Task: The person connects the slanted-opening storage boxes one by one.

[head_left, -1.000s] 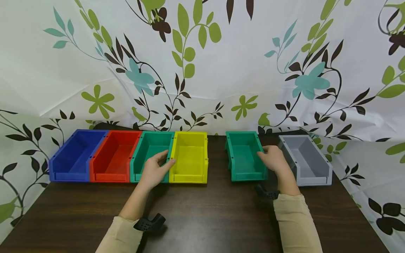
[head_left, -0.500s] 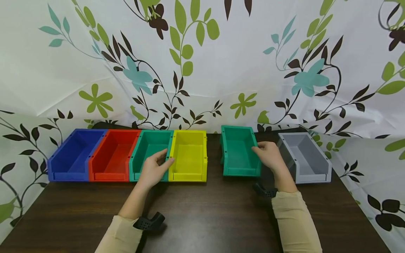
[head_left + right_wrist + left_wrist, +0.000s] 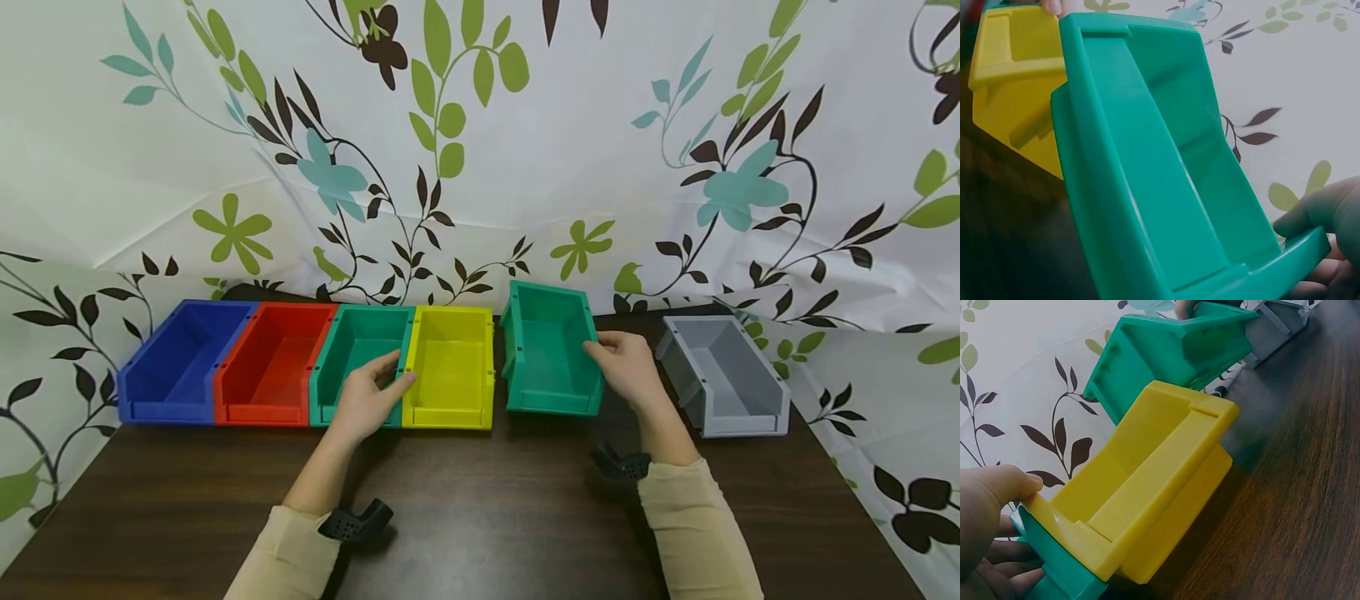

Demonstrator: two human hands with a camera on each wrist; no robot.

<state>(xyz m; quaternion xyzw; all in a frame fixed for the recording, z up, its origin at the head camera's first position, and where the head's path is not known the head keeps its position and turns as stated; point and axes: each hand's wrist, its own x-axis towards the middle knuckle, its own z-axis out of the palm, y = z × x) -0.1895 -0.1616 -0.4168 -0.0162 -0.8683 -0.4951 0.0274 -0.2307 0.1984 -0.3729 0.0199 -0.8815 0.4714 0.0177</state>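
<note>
My right hand point(image 3: 628, 362) holds a green bin point(image 3: 553, 346) by its right wall, thumb inside and fingers outside. This bin is raised off the table and slightly tilted, just right of the yellow bin point(image 3: 450, 362); in the right wrist view the green bin point(image 3: 1147, 162) fills the middle. My left hand point(image 3: 369, 398) pinches the adjoining walls of the yellow bin and a second green bin point(image 3: 363, 333). In the left wrist view, my thumb lies on the rim of the yellow bin point(image 3: 1147, 481), with the fingers on the green bin's side.
A blue bin point(image 3: 183, 367) and a red bin point(image 3: 276, 367) continue the row at left, side by side. A grey bin point(image 3: 727, 367) stands apart at the right. Behind the dark wooden table point(image 3: 480, 508) hangs a leaf-patterned cloth point(image 3: 495, 192).
The right hand has lifted the green bin off the table and carried it left towards the yellow bin. My left hand keeps its place on the adjoining walls.
</note>
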